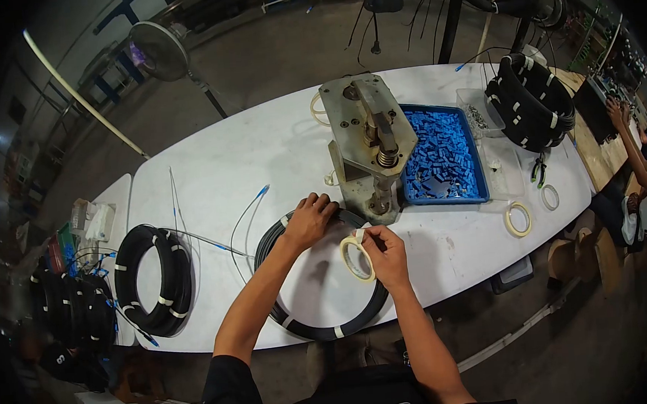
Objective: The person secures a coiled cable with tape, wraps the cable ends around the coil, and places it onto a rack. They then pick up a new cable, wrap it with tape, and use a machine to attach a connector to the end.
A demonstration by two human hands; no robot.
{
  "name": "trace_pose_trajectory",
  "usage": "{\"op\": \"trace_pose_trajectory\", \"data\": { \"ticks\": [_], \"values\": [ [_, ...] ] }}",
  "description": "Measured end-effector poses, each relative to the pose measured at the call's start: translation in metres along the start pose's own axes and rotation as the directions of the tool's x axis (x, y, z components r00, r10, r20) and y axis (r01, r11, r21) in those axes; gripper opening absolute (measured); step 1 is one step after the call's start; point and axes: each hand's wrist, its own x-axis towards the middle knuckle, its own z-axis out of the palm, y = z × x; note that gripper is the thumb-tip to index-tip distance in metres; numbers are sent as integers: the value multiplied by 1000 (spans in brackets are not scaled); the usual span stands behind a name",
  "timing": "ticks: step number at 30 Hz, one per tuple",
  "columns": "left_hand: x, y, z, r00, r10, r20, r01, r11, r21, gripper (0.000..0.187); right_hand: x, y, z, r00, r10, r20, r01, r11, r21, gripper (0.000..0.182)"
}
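A coil of black cable point(302, 328) lies on the white table in front of me, bound with pale tape at several spots. My left hand point(311, 221) grips the coil's far side, its fingers bent over the cable. In my right hand point(385, 252) is a roll of masking tape point(347, 263), held on edge above the right part of the coil. A short pale end of tape shows near my right fingertips. From the coil's left side runs a thin loose cable end with a blue connector point(263, 191).
A metal press point(369, 127) stands just behind the coil, beside a blue tray point(447, 201) of small blue pieces. Other coils point(152, 278) lie left, with a stack point(530, 105) at back right. Tape rolls point(518, 220) and pliers point(538, 170) are right. Another person point(639, 157) works far right.
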Motion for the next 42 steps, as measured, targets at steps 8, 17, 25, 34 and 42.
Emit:
{"op": "trace_pose_trajectory", "data": {
  "ticks": [8,17,25,34,42],
  "values": [
    [-6,13,-91,980,-113,-163,116,993,13,33,3,-62,35,997,57,-55,-51,993,102,18],
    [-28,73,-166,899,-179,-401,212,976,40,42,-10,-109,70,995,-48,-91,55,996,71,18],
    [-57,105,-177,862,-187,-471,227,973,29,49,-31,-131,64,1000,20,22,-23,988,150,26],
    [-76,126,-209,930,-151,-336,140,988,-58,50,-45,-142,57,996,28,85,-33,997,67,34],
    [-74,148,-197,908,-82,-411,169,969,181,54,-57,-149,54,1000,22,0,-22,998,-54,41]
  ]
}}
